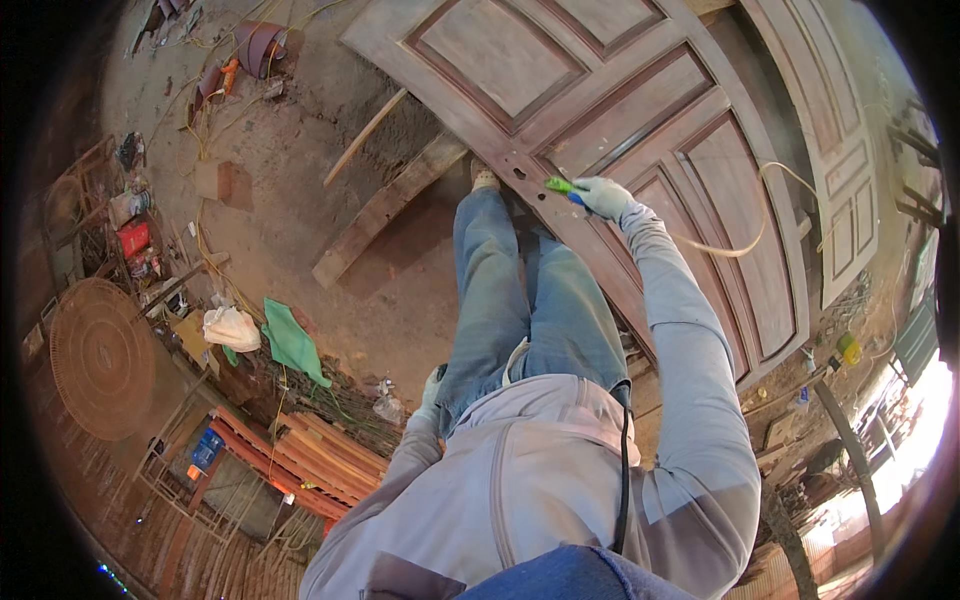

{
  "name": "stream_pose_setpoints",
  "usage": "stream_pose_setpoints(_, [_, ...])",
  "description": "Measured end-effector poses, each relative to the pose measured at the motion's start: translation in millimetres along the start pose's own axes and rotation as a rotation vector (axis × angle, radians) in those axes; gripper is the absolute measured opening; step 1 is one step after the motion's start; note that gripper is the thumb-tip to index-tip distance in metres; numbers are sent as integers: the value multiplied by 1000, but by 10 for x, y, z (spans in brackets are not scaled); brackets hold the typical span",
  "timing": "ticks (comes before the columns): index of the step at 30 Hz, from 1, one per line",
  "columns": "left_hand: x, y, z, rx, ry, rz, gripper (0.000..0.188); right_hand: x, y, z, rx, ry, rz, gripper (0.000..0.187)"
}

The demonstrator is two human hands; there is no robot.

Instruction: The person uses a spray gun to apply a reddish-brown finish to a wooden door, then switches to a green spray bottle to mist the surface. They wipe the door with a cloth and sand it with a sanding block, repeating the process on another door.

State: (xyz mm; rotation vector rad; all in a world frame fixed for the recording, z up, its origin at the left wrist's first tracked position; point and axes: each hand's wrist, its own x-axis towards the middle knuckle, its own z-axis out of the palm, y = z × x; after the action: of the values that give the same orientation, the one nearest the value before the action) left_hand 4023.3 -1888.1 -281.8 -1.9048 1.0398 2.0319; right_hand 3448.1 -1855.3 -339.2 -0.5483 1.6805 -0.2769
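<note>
My right hand (604,197), in a pale glove, is closed around a small green and blue hand tool (566,187) whose exact kind I cannot make out. The tool is over the near edge of a brown panelled wooden door (640,150), close to the holes cut in that edge. The door is dusty, with pale patches on its panels. Low beside my left thigh is my gloved left hand (428,398); its fingers are mostly hidden against the jeans. A cream hose or cord (735,252) loops over the door past my right forearm.
A second panelled door (835,130) is beyond the first. A wooden beam (385,215) and a thin stick (365,138) lie left of my legs. Stacked reddish boards (300,455), a green cloth (292,342) and a round rusty grille (102,358) are at the left.
</note>
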Motion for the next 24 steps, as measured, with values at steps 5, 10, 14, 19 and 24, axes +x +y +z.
stream_pose_setpoints(5, [745,900,-81,6,117,-152,25,814,-228,-297,-191,630,-101,35])
stream_pose_setpoints(10, [1215,1629,-27,-170,186,-142,31,1361,-1297,-940,-238,455,-225,40])
stream_pose_setpoints(14, [1265,1605,-165,-205,178,-141,32,1968,-2153,-1183,-225,522,-87,39])
stream_pose_setpoints(19, [1340,1650,-238,-217,157,-247,33,2471,-2876,-1445,-281,652,-272,37])
stream_pose_setpoints(24, [1502,1729,-267,-201,191,-390,34,2877,-3055,-1785,-462,347,-351,37])
